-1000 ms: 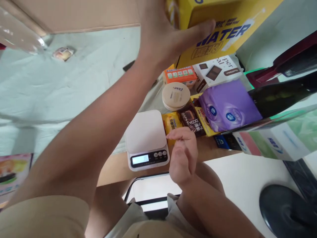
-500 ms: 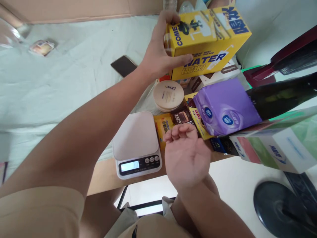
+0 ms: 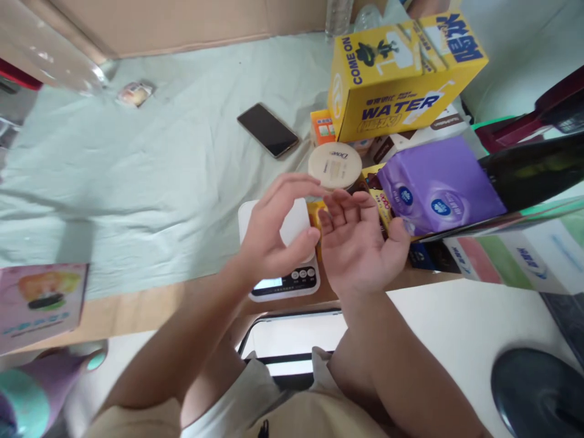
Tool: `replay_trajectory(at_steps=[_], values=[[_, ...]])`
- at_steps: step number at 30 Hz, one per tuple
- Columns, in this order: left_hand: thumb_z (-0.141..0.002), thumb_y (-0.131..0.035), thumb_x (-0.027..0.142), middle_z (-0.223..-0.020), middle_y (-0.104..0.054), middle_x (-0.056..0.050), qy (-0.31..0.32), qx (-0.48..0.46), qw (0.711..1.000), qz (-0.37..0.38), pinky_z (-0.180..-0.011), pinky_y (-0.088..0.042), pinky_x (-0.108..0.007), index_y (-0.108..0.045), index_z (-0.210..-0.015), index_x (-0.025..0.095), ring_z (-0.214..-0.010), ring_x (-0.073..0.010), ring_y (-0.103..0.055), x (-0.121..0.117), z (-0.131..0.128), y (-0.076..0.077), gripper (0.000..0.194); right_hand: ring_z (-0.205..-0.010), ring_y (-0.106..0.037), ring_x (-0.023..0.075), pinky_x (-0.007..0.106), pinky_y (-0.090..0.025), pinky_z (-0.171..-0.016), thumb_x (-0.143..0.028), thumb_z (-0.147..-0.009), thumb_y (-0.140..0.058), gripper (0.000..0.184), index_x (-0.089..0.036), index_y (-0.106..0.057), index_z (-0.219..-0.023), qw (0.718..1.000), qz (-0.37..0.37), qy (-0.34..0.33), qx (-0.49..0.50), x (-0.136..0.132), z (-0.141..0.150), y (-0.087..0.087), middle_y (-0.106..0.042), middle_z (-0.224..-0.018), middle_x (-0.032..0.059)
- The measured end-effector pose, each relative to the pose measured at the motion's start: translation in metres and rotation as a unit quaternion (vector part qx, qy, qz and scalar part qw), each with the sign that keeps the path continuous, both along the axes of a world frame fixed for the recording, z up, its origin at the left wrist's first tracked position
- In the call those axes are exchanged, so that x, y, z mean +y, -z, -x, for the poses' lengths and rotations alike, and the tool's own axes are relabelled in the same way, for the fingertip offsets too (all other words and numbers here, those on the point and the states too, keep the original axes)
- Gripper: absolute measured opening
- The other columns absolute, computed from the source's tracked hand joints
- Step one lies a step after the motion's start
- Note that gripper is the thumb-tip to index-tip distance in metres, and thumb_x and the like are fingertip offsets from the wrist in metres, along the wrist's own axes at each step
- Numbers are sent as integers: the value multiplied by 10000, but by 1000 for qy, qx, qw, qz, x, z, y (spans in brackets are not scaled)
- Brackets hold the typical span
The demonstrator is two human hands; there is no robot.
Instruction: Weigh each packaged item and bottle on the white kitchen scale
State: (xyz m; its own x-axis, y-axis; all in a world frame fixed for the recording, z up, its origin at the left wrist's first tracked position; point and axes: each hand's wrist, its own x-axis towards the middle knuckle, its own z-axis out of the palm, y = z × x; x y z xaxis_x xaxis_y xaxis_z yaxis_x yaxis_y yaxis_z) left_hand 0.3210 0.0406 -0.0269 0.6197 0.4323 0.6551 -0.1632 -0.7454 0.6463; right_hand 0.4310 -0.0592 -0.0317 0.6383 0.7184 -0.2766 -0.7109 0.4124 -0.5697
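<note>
My left hand (image 3: pixel 283 228) hovers over the white kitchen scale (image 3: pixel 246 222), fingers apart and holding nothing. The scale's display is lit, but its digits are partly hidden. Palm up beside it, my right hand (image 3: pixel 365 246) has slightly curled fingers and nothing in it. Just beyond both hands lies a round cream Dove tin (image 3: pixel 335 165). A yellow box marked WATER (image 3: pixel 406 91) stands behind the tin, with no hand on it. To the right of my right hand sits a purple tissue pack (image 3: pixel 442 182). Yellow and dark packets beneath my fingers are mostly covered.
A dark phone (image 3: pixel 268 129) lies on the pale green cloth (image 3: pixel 182 164). Farther left is a small wrapped snack (image 3: pixel 135 93). A pink box (image 3: pixel 41 304) stands at the left table edge. A dark green bottle (image 3: pixel 538 170) lies at the right. Clear bottles (image 3: pixel 338 18) stand at the back.
My left hand has let go of the yellow box and come back toward me over the scale, close to my right hand. The view has shifted left, bringing the pink box into sight.
</note>
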Motion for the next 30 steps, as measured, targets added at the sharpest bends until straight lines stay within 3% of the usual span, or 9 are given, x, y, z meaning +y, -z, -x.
replay_trajectory(at_steps=[3, 7, 11, 14, 17, 20, 23, 27, 30], values=[[-1062, -583, 391, -1097, -782, -104, -75, -27, 989, 122, -932, -602, -392, -728, -1207, 216, -1044, -229, -741, -36, 35, 0, 269, -1116, -684, 219, 452, -518, -1088, -669, -866, -541, 444, -268, -674, -1004, 999, -15, -27, -25, 1, 12, 1, -741, -1149, 40], [-1003, -614, 163, -924, -772, -5, -209, -160, 932, 249, -664, -560, -280, -765, -1068, 269, -686, -125, -692, -47, 85, -1, 196, -1221, -676, 249, 482, -478, -1160, -696, -851, -522, 474, -272, -684, -989, 995, -7, -67, -67, 3, 30, 5, -743, -1206, 46], [-745, -625, -7, -763, -669, 14, -231, -194, 932, 201, -484, -404, -243, -695, -776, 227, -570, -105, -557, -49, 138, -14, 247, -1256, -698, 276, 507, -490, -1172, -728, -810, -588, 496, -273, -699, -974, 978, -3, -127, -163, -1, 54, 12, -752, -1238, 51], [-734, -533, -32, -606, -570, 34, -281, -180, 925, 180, -481, -334, -260, -640, -705, 220, -516, -101, -470, -59, 174, -31, 275, -1209, -738, 271, 505, -520, -1159, -706, -782, -685, 469, -273, -717, -960, 948, -21, -162, -273, -4, 82, 18, -774, -1231, 50], [-768, -487, -5, -612, -591, 23, -355, -194, 899, 169, -569, -371, -289, -656, -692, 208, -582, -112, -516, -65, 207, -43, 283, -1169, -760, 235, 467, -549, -1131, -607, -850, -700, 361, -278, -728, -997, 921, -23, -179, -346, -5, 123, 22, -790, -1216, 34], [-792, -474, 19, -640, -608, 8, -460, -277, 830, 152, -658, -378, -298, -661, -665, 188, -667, -122, -543, -60, 240, -44, 282, -1222, -748, 204, 426, -560, -1110, -492, -915, -678, 262, -301, -729, -1087, 880, -12, -249, -404, 1, 171, 22, -782, -1288, 12], [-757, -435, -15, -621, -512, 14, -555, -386, 720, 159, -652, -316, -281, -570, -597, 173, -631, -104, -467, -49, 269, -38, 282, -1319, -706, 188, 436, -540, -1170, -420, -935, -682, 246, -318, -720, -1156, 835, -23, -345, -428, 20, 221, 17, -751, -1381, -4], [-761, -411, 3, -674, -402, 19, -626, -480, 603, 121, -713, -312, -275, -504, -644, 183, -657, -103, -421, -41, 300, -32, 234, -1300, -710, 184, 477, -521, -1222, -372, -943, -688, 207, -303, -714, -1137, 800, -58, -407, -437, 68, 290, 7, -752, -1360, -18], [-708, -381, 3, -823, -396, 5, -695, -483, 524, 91, -835, -363, -278, -495, -763, 198, -774, -110, -435, -39, 320, -29, 232, -1285, -697, 159, 416, -507, -1235, -330, -941, -681, 145, -301, -700, -1081, 762, -110, -419, -482, 111, 336, 5, -762, -1245, -38]])
